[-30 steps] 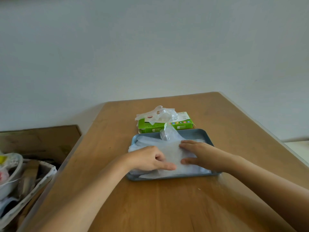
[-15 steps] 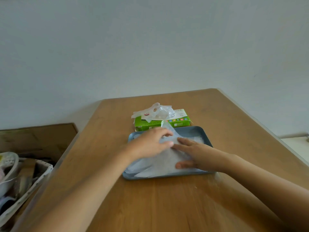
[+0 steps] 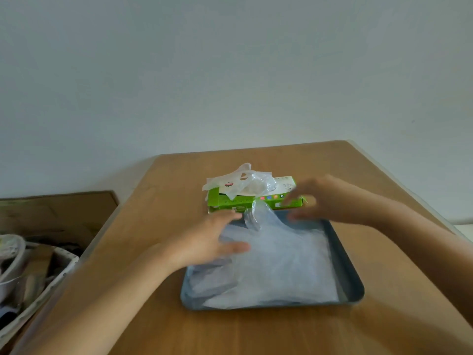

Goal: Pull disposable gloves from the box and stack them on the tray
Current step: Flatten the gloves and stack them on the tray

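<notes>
Between the two hands lies a blue tray [image 3: 351, 278] holding a stack of clear gloves [image 3: 279, 265]. The left hand [image 3: 208, 243] rests on the stack's left side with its fingers spread. The right hand [image 3: 323, 198], blurred with its fingers loosely spread, hovers beside the green glove box [image 3: 231, 201], which sits just beyond both hands.

Views: one, worn on the person's head, wide-angle.
Facing: forward and down across the table [image 3: 281, 334], the wall [image 3: 230, 73] filling the upper half.
Nearness: close over the table's near end; the tray [image 3: 345, 267] sits low and central in frame.
</notes>
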A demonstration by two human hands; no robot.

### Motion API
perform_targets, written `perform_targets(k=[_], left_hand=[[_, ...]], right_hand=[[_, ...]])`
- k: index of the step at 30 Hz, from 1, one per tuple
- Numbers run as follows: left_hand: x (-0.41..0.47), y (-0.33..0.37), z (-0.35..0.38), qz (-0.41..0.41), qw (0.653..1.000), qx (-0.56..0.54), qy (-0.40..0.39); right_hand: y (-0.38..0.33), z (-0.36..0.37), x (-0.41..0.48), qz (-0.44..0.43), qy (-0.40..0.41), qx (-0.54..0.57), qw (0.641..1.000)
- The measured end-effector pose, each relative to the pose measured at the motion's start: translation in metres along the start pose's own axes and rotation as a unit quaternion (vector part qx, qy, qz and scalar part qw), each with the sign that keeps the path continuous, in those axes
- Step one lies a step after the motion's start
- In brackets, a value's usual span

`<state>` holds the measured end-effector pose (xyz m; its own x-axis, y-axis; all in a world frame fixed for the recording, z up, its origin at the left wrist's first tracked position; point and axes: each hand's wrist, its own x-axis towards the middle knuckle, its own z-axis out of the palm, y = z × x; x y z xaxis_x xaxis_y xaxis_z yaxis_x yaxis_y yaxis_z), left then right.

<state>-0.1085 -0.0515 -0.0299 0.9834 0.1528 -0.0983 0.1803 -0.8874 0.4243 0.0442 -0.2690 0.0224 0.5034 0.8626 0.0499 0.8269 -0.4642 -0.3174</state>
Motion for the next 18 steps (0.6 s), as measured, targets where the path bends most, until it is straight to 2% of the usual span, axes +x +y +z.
perform_targets(k=[1, 3, 7, 9, 11, 13, 14, 16, 17, 18], left_hand=[[0.009, 0.001, -0.005, -0.008, 0.999, -0.015, 0.048], [0.031, 0.004, -0.013, -0.042, 0.992, -0.007, 0.121], [0.06, 0.009, -0.01, -0.09, 0.984, 0.071, 0.136], [0.062, 0.007, -0.005, -0.094, 0.982, 0.086, 0.141], [0.061, 0.004, -0.003, -0.083, 0.982, 0.093, 0.14], [0.061, 0.0, -0.003, -0.074, 0.985, 0.098, 0.119], [0.063, -0.001, -0.004, -0.075, 0.987, 0.101, 0.102], [0.067, 0.0, -0.005, -0.084, 0.988, 0.109, 0.063], [0.069, 0.002, -0.005, -0.088, 0.988, 0.114, 0.047], [0.07, 0.004, -0.005, -0.093, 0.988, 0.119, 0.035]], right_hand=[[0.0, -0.001, 0.016, -0.019, 0.075, 0.013, 0.997], [-0.006, 0.003, 0.049, -0.063, 0.146, 0.006, 0.987], [-0.019, 0.028, 0.103, -0.091, 0.093, -0.103, 0.986], [-0.02, 0.038, 0.118, -0.091, 0.107, -0.136, 0.981], [-0.018, 0.038, 0.122, -0.064, 0.176, -0.04, 0.982], [-0.016, 0.027, 0.117, -0.002, 0.253, 0.115, 0.961], [-0.014, 0.019, 0.112, 0.025, 0.286, 0.21, 0.935], [-0.012, 0.001, 0.101, 0.052, 0.32, 0.403, 0.856], [-0.011, -0.008, 0.095, 0.058, 0.33, 0.455, 0.825], [-0.009, -0.017, 0.089, 0.062, 0.332, 0.481, 0.809]])
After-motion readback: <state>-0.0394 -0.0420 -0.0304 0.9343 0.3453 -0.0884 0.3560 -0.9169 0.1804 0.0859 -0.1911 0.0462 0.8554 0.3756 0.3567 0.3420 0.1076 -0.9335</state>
